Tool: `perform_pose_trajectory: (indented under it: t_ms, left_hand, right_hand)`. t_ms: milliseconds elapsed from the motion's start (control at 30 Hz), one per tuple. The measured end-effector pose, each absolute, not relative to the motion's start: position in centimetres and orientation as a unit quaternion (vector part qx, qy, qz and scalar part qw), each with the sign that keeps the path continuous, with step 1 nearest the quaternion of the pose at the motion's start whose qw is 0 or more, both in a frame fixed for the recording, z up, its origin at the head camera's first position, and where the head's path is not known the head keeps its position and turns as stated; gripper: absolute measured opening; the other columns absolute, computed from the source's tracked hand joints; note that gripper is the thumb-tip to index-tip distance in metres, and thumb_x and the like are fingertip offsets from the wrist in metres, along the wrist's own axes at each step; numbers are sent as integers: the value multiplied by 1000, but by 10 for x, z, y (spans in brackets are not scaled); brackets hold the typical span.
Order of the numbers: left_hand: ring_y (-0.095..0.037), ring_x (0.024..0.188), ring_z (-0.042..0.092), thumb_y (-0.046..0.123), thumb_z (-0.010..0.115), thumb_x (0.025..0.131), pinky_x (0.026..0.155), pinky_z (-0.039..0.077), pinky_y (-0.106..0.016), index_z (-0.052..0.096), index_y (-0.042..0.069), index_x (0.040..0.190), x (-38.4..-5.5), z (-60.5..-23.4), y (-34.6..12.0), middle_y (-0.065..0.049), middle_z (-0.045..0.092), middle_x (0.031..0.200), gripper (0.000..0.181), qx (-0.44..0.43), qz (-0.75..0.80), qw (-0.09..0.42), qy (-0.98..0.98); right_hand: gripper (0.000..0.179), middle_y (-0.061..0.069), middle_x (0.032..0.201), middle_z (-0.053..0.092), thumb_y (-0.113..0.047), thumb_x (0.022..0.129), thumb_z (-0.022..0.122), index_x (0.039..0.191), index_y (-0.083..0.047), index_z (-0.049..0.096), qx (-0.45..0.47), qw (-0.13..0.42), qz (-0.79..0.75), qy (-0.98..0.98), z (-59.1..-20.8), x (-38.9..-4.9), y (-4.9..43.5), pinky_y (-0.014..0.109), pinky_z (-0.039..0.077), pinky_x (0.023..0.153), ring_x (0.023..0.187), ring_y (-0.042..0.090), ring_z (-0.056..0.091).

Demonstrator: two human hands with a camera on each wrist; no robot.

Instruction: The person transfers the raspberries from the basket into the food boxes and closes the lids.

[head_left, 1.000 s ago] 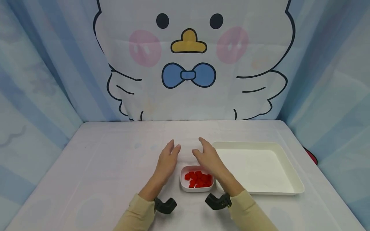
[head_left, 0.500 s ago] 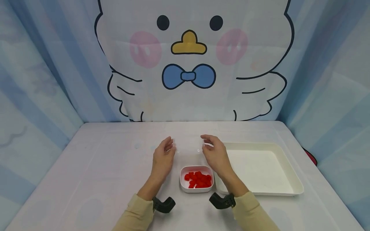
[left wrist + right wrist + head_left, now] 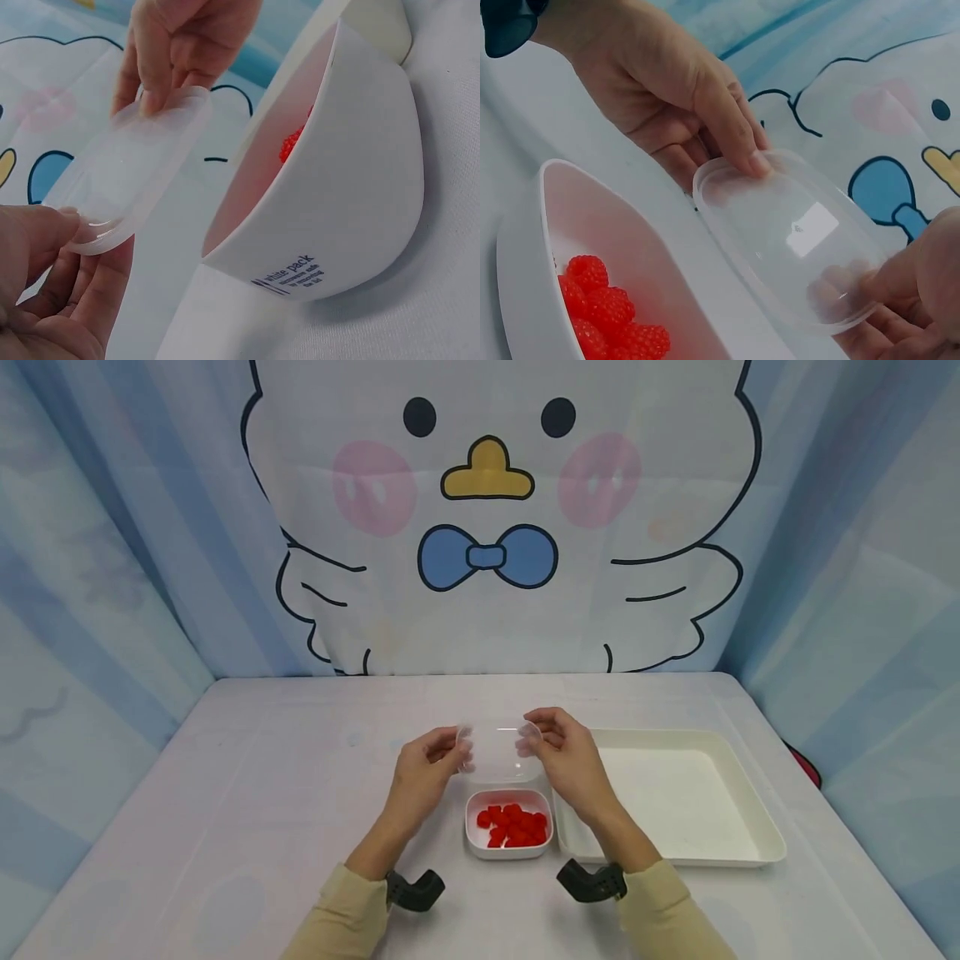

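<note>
Both hands hold a clear plastic lid (image 3: 498, 753) by its opposite ends, raised above the table behind a small white container (image 3: 510, 853). The left hand (image 3: 423, 774) pinches the lid's left end, thumb on top and fingers beneath. At the other end the right hand (image 3: 566, 764) pinches it the same way; its thumb (image 3: 760, 163) presses on the rim. Inside the container lie several red raspberries (image 3: 611, 307). Its outer wall carries dark printed lettering, visible in the left wrist view. The lid is tilted and apart from the container.
A large shallow white tray (image 3: 675, 852) stands right of the container, close beside it. A pale cloth (image 3: 225, 810) covers the table. A printed curtain (image 3: 487, 627) hangs along the back edge, with blue curtains at both sides.
The hands first reached behind the container, then drew apart with the clear lid. The lid is now lifted and tipped up between them. The container and tray have stayed in place.
</note>
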State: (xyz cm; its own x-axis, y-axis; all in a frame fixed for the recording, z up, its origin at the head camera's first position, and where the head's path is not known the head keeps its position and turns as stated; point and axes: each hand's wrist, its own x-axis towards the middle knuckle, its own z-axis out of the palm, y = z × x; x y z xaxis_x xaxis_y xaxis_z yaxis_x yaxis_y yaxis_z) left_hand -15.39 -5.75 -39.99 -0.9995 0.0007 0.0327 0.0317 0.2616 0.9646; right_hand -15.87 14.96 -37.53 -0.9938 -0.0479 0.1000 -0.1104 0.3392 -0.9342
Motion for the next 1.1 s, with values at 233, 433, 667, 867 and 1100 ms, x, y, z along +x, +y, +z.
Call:
perform_pose_trajectory:
  t_ms: [233, 433, 667, 867, 1100]
  left_hand:
    - [-15, 89, 72, 29, 72, 91, 88, 59, -31, 67, 17, 119, -154, -396, -67, -3, 73, 102, 30, -30, -615, -14, -788]
    - [-16, 96, 73, 28, 72, 91, 91, 58, -33, 68, 17, 118, -154, -392, -78, -3, 75, 107, 30, -86, -611, -71, -784]
    - [-17, 105, 71, 23, 68, 94, 96, 56, -35, 69, 18, 121, -149, -388, -83, -1, 75, 112, 27, -163, -554, -89, -812]
    - [-17, 105, 71, 8, 70, 91, 90, 58, -31, 73, 19, 113, -142, -388, -80, 2, 74, 110, 24, -211, -485, -46, -848]
    - [-16, 110, 69, 0, 70, 89, 92, 57, -34, 72, 16, 115, -135, -389, -80, 1, 74, 112, 31, -265, -441, -33, -856]
  right_hand:
    - [26, 10, 102, 69, -21, 99, 61, 121, -8, 63, 69, 14, 559, -826, -376, -156, 160, 23, 59, 83, 87, 20, 68]
    - [24, 8, 103, 70, -23, 99, 61, 119, -10, 65, 83, -3, 544, -835, -375, -151, 167, 26, 59, 86, 89, 19, 67]
    - [20, 4, 108, 71, -17, 98, 63, 117, -13, 66, 128, 10, 512, -850, -375, -143, 176, 28, 57, 92, 96, 17, 67]
    - [20, 1, 109, 69, -5, 96, 61, 111, -16, 67, 163, 11, 484, -860, -377, -133, 181, 31, 57, 93, 101, 18, 66]
    - [25, -6, 104, 69, 3, 91, 63, 107, -17, 66, 209, 36, 447, -869, -383, -120, 184, 43, 55, 98, 101, 13, 65]
